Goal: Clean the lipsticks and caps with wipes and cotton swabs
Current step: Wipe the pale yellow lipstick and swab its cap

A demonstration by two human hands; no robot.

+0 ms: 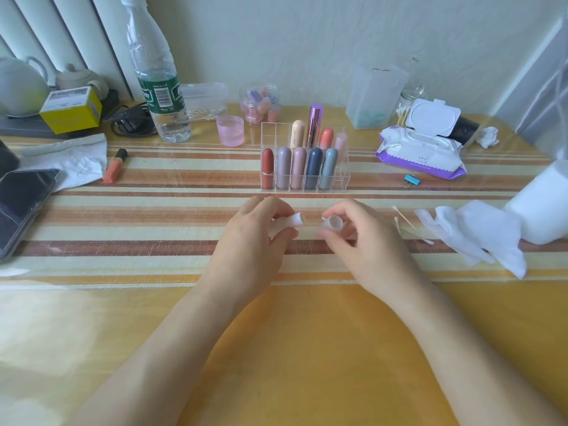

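Note:
My left hand [255, 232] grips a white lipstick tube [292, 221] lying sideways, its open end pointing right. My right hand [359, 235] pinches its white cap [334, 223], the opening turned toward me, a small gap from the tube. Behind them stands a clear acrylic organizer [345, 179] with several lipsticks in red, mauve, pink, navy and grey-blue. Used white wipes [473, 232] and two cotton swabs [405, 221] lie to the right of my right hand. A purple wipe pack [421, 155] with its lid flipped up sits at the back right.
An orange lip gloss [115, 166] lies at left beside crumpled tissue [73, 161] and a dark phone [21, 204]. A water bottle [159, 87], pink jar [230, 130], swab jar [410, 103], blue binder clip [412, 180] and white roll [544, 204] ring the striped mat.

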